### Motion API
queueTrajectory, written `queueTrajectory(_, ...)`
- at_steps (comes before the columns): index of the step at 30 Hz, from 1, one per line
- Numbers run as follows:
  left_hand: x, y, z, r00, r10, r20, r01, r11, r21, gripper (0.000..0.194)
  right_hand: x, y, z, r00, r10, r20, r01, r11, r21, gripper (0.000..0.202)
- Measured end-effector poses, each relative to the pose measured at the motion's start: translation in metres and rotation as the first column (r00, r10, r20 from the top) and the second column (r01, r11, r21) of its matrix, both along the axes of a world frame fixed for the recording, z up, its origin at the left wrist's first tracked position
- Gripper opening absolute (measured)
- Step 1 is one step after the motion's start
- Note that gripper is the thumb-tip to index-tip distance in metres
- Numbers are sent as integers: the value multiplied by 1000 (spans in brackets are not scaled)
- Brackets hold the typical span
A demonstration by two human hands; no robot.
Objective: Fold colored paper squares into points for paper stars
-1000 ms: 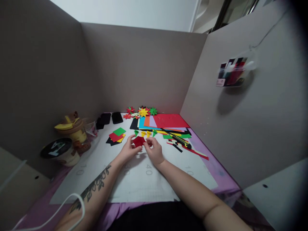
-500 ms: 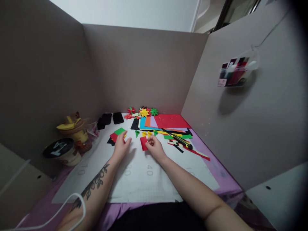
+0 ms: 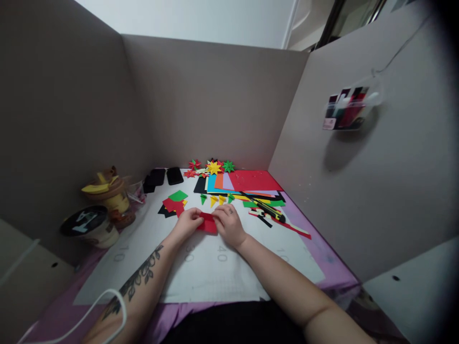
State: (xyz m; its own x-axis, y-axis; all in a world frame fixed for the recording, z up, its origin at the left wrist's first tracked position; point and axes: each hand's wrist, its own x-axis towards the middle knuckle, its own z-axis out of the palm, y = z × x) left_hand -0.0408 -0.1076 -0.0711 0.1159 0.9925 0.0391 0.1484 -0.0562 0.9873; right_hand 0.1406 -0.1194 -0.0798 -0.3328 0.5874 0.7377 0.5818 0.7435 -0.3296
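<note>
A small red paper piece (image 3: 208,224) is held between both hands over the white mat (image 3: 201,274). My left hand (image 3: 189,223) pinches its left end, and my right hand (image 3: 228,224) grips the right end with fingers bent. Its upper edge looks raised or folded; the fingers hide part of it. Just beyond lie several small folded paper points, among them a green one (image 3: 203,198) and a yellow one (image 3: 214,200). Left of them is a loose pile of cut paper squares, with a green square (image 3: 178,195) on top and red, yellow and black ones below.
Finished paper stars (image 3: 214,167) stand at the back, beside stacked coloured sheets (image 3: 254,180). A yellow-and-black utility knife (image 3: 270,210) lies right, among paper strips (image 3: 299,231). Pots (image 3: 89,227) stand left; a clear holder (image 3: 353,110) hangs on the right wall.
My left hand has moved right and down from beside the paper pile and now grips the red paper too. The red paper has turned from upright to sideways and come slightly nearer.
</note>
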Motion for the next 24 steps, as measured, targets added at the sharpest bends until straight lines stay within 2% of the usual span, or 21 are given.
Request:
queueTrajectory(3,0,4,-7,993,113,28,-112,993,-33,14,-6,-6,1,983,-19,182,8,998,60,23)
queueTrajectory(6,0,7,-12,989,142,45,-140,988,-62,14,-16,-7,-1,941,-73,332,41,994,103,19)
queueTrajectory(9,2,8,-14,991,128,35,-125,989,-74,15,-23,-1,-3,924,-104,369,50,987,153,23)
queueTrajectory(11,2,8,-14,992,122,11,-121,991,-57,21,-23,3,-4,925,-77,373,24,989,144,25)
queueTrajectory(15,-2,5,-8,988,138,-62,-132,987,90,46,-9,9,-6,919,43,391,-73,995,61,20)
queueTrajectory(17,-6,2,-3,988,96,-120,-73,980,188,45,2,11,-9,909,142,391,-145,989,-21,20)
queueTrajectory(18,-7,0,-1,984,43,-171,-1,972,236,36,7,12,-11,906,166,389,-161,986,-45,19)
queueTrajectory(20,-8,-2,3,947,-99,-305,193,936,294,22,16,14,-14,919,260,297,-213,960,-182,17)
queueTrajectory(22,-9,-4,5,886,-207,-416,351,885,306,20,22,16,-17,924,310,225,-245,930,-274,18)
queueTrajectory(24,-9,-5,4,845,-267,-464,431,853,295,19,25,18,-17,928,319,192,-249,916,-314,18)
